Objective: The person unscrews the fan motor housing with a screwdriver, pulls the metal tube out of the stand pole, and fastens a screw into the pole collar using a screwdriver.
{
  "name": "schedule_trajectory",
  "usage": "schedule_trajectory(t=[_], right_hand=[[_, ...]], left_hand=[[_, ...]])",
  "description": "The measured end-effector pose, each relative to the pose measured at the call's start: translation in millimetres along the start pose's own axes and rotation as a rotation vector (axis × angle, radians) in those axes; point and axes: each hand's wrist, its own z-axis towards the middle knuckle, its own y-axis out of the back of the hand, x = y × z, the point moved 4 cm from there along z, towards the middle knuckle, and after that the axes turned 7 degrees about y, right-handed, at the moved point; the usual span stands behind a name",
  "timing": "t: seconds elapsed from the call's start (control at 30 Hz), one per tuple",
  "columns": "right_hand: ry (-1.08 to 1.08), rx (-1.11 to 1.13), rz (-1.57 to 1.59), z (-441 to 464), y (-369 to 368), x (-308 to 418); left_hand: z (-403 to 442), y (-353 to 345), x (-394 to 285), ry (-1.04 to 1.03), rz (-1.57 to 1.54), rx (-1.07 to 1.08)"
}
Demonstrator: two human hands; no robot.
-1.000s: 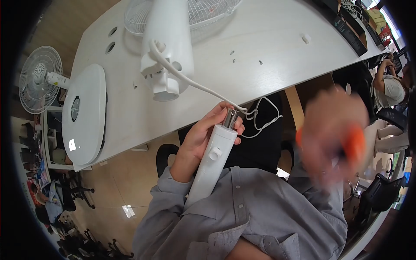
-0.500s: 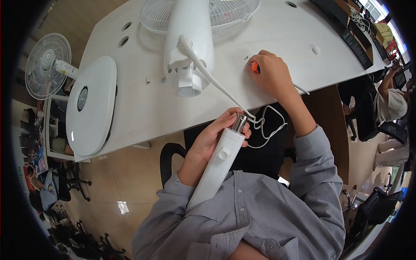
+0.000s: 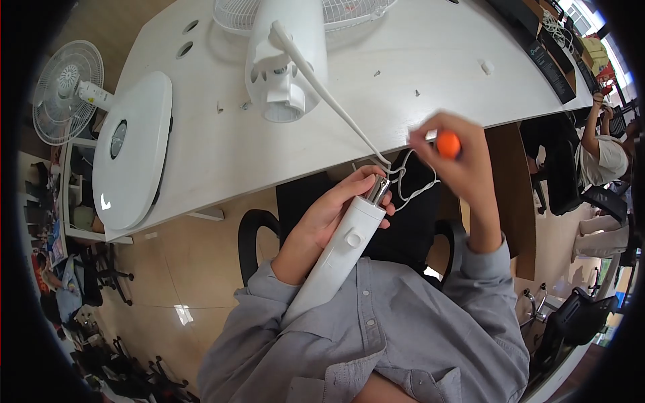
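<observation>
My left hand (image 3: 336,208) is closed around the upper end of a white fan pole (image 3: 332,258), which leans against my shirt. A shiny metal tube (image 3: 378,190) sticks out of the pole's top, by my fingertips. Over the table's front edge, my right hand (image 3: 460,151), blurred, is closed on an orange-ended screwdriver (image 3: 448,144); its shaft is hidden. A white fan head (image 3: 285,74) lies on the table, socket end towards me. Its power cord (image 3: 336,111) runs down past the pole's tip. Small screws (image 3: 417,93) lie right of the fan head.
A white fan base (image 3: 138,161) stands at the table's left edge. More small hardware (image 3: 245,105) lies left of the fan head. Dark boxes (image 3: 551,60) line the right rear edge. A black chair (image 3: 259,235) stands under the table front. Another person (image 3: 605,151) sits far right.
My right hand has lifted off the tabletop and come back towards me with the screwdriver. A small screw now shows near where it was. My left hand still holds the pole.
</observation>
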Motion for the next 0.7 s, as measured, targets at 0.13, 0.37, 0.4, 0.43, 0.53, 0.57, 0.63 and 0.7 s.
schedule_trajectory(t=[0.13,0.37,0.4,0.43,0.53,0.57,0.63,0.7], right_hand=[[-0.001,0.108,0.186,-41.9,-11.7,9.5],[-0.046,0.121,0.188,-51.8,-15.4,2.1],[-0.062,0.125,0.194,-51.3,-14.5,1.7],[-0.079,0.13,0.201,-50.9,-13.9,1.3],[-0.104,0.135,0.252,-51.3,-16.0,-3.7],[-0.108,0.135,0.274,-51.7,-17.1,-5.6],[-0.12,0.144,0.284,-52.8,-17.9,-7.6],[-0.121,0.152,0.284,-52.4,-18.1,-9.5]], left_hand=[[3.8,-2.8,3.7,0.009,-0.001,0.021],[9.8,-3.5,13.8,0.044,-0.004,0.004],[9.3,-4.1,13.5,0.042,0.008,-0.001],[8.9,-4.8,13.6,0.035,0.012,0.0],[8.9,-5.6,13.2,0.019,0.024,0.001],[9.6,-5.5,13.1,0.016,0.027,-0.002],[10.7,-4.9,13.3,0.013,0.044,-0.01],[11.6,-4.3,12.8,0.013,0.073,-0.019]])
